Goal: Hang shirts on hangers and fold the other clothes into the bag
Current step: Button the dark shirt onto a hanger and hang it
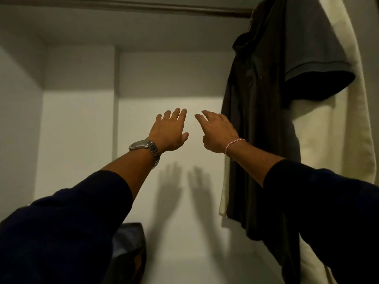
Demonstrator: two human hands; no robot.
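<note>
from the head view, a rod (143,6) runs along the top of a pale closet, and a dark bag (131,249) sits low, partly hidden behind the left sleeve (61,232). two shirts hang at the right end: a dark shirt (266,99) with a short sleeve sticking out, and a cream shirt (332,130) behind it. the left hand (169,131), with a watch (145,147), and the right hand (218,133), with a bracelet (233,144), reach up, fingers spread, holding nothing. the right hand is just beside the dark shirt.

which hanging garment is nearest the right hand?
The dark shirt: it hangs just beside the right hand. The cream garment hangs behind it, farther right.
</note>
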